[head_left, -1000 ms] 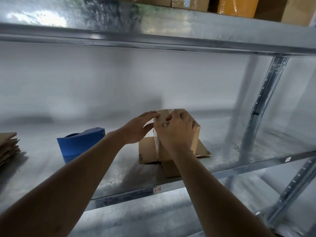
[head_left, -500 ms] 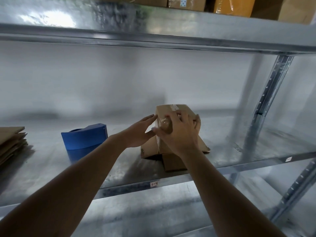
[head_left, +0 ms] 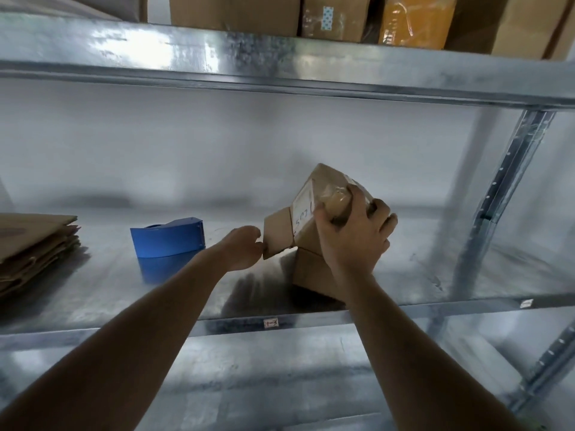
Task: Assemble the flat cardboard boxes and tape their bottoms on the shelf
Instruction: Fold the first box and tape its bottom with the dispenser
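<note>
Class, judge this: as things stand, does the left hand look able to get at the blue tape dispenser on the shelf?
Probably yes. The left hand is at the box flap, and the blue tape dispenser stands just to its left with bare shelf between them.

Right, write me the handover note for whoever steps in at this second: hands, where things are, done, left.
Right hand: grips the small cardboard box from above, tilted up off the metal shelf.
Left hand: at the box's loose flap, touching its lower corner; whether it pinches it is unclear.
Blue tape dispenser: on the shelf, left of the box.
Stack of flat boxes: far left of the shelf.
Done: this box is formed, with clear tape over the face under the right hand.
Left: the open end's flaps, then assemble and tape the flat ones.
</note>
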